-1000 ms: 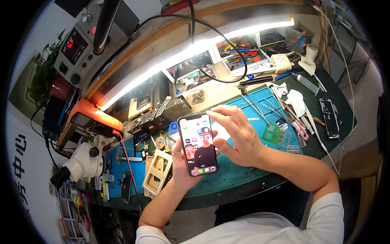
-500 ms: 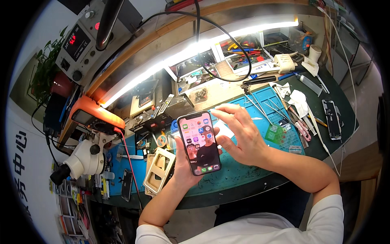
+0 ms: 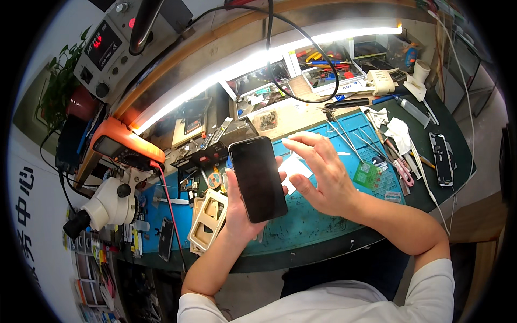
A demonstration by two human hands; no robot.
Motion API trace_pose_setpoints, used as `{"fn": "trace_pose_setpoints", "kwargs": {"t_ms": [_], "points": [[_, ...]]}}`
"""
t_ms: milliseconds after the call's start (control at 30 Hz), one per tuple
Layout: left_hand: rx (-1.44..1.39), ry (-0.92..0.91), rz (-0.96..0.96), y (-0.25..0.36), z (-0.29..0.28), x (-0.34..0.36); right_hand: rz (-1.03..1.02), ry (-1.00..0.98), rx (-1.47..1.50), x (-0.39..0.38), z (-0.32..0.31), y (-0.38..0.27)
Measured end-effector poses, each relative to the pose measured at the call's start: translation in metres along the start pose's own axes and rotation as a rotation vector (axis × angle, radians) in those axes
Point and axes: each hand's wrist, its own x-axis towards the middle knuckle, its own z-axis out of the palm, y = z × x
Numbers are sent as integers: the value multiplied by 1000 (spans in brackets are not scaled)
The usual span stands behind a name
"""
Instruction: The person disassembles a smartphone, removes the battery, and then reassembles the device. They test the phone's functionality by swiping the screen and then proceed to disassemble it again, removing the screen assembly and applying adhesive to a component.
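Observation:
A black smartphone (image 3: 257, 180) with a dark screen is upright in my left hand (image 3: 238, 212), whose fingers wrap round its edges. Just right of the phone, my right hand (image 3: 322, 177) hovers with its fingers apart and slightly bent, holding nothing. Beneath both hands lies a teal work mat (image 3: 301, 226) with a white sheet (image 3: 290, 168) on it. Cream moulded frames (image 3: 200, 220) lie just left of my left wrist.
An orange multimeter (image 3: 126, 145), a white microscope (image 3: 105, 212) and a grey control unit (image 3: 107, 59) occupy the left. Tweezers (image 3: 340, 137), a green plate (image 3: 366, 175), a syringe (image 3: 412, 112) and a disassembled phone (image 3: 441, 160) lie to the right. A lamp cable (image 3: 318, 54) loops overhead.
The phone's screen has gone from a lit home screen to dark. The phone and my left hand have moved slightly upward, and my right hand has pulled a little away from the phone.

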Motion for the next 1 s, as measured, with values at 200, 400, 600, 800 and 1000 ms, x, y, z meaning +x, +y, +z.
{"fn": "trace_pose_setpoints", "kwargs": {"t_ms": [200, 400, 600, 800, 1000], "points": [[-104, -49, 5, 4, -3, 3, -4, -44, -1, 0, -1, 0], [-93, 91, 62, 11, 8, 4, -221, -210, -36, 2, -7, -8], [-205, -34, 21, 11, -5, 6, -394, -321, 33, 1, -5, -11], [-187, -50, -6, 9, -4, 3, -441, -382, -12, -1, 0, -9], [-130, -93, -34, 4, -6, 1, -236, -149, -350, 8, -8, -5]]}}
